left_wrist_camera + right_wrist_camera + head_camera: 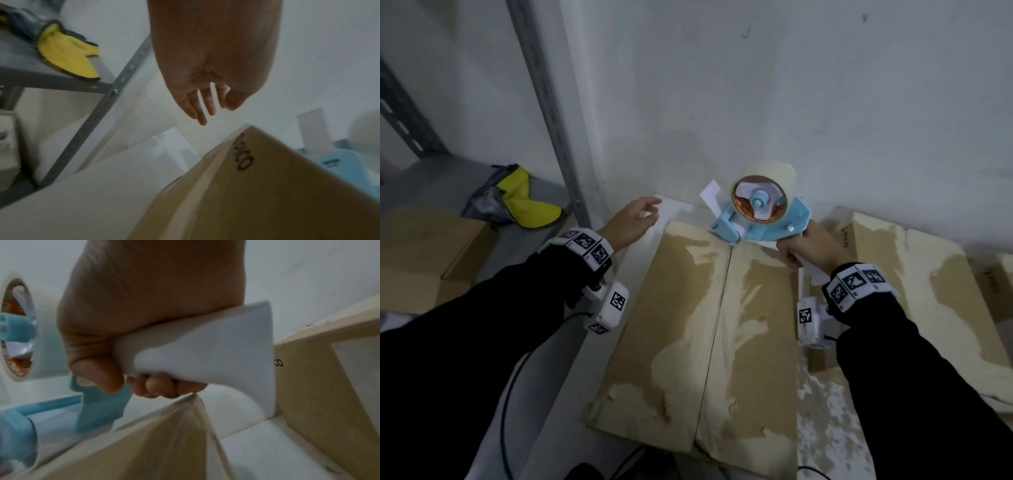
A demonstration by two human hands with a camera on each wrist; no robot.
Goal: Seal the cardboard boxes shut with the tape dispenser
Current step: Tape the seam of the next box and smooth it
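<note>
Black sleeves fill the near foreground, and from the left one the left hand reaches out with its fingers spread and relaxed, holding nothing, hovering above the far left corner of the middle cardboard box. Further left, on a grey shelf, lie a yellow-and-grey cloth and another box, both well apart from the work.

The middle box sits on a white surface with its 2 flaps closed and meeting at a centre seam that shows no tape (its paper skin is torn off in pale patches). At the far end of that seam rests the nose of the blue tape dispenser, a loose tab of tape sticking up at its front. The right hand is wrapped tight around the white handle, a firm grip.

So the step in hand looks like the start of the first strip. Next, I judge, the tab must be stuck over the far edge, then the dispenser drawn along the seam toward the body, the left hand likely steadying the flap.

Room is tight at the far side: the wall stands just behind the box edge. To the right a second box lies just beside, leaving only a narrow gap for the wrist. The near side is open.
</note>
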